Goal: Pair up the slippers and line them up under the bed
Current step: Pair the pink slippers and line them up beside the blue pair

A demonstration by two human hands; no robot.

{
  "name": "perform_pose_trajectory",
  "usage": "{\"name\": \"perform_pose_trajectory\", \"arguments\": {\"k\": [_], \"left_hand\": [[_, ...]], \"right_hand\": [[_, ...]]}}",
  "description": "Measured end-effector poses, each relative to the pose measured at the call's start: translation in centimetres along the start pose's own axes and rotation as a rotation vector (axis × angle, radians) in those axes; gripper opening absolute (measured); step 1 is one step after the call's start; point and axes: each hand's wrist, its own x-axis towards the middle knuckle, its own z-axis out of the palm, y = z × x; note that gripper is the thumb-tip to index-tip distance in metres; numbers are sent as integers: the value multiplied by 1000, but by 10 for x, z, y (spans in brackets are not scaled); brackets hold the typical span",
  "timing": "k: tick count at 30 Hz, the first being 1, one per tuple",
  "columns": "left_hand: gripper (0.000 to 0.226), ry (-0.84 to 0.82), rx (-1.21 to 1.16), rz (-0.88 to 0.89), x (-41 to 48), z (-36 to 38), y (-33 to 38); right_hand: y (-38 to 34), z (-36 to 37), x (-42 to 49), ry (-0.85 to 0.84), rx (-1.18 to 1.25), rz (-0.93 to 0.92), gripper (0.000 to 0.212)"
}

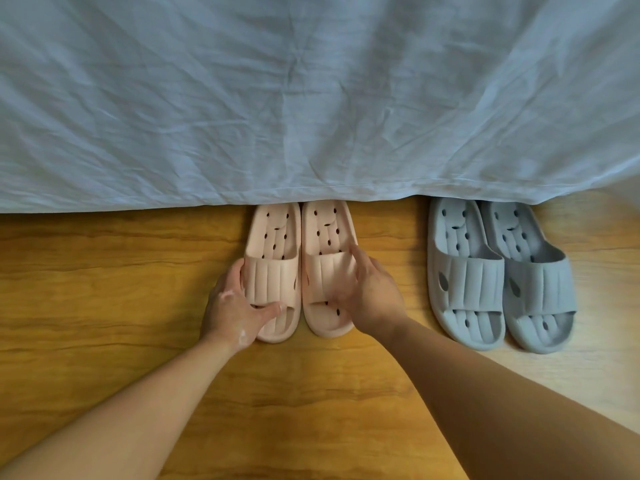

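Two pale pink slippers lie side by side on the wooden floor, heels tucked just under the hanging bed sheet. My left hand grips the strap and toe end of the left pink slipper. My right hand rests on the strap of the right pink slipper, fingers curled over its outer edge. To the right, two grey slippers sit paired, touching each other, heels at the sheet's edge.
The light blue bed sheet fills the upper half of the view and hides the space under the bed. Bare wooden floor stretches to the left of the pink pair and in front of both pairs.
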Motion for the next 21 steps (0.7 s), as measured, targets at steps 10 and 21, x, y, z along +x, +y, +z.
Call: {"name": "perform_pose_trajectory", "arguments": {"k": [10,21], "left_hand": [[106,42,-12,-25,0,-1,-2],[108,20,-5,0,8,-1,-3]], "right_hand": [[-6,4,5,6,40,23,92],[-6,2,5,-9,30,21,92]]}}
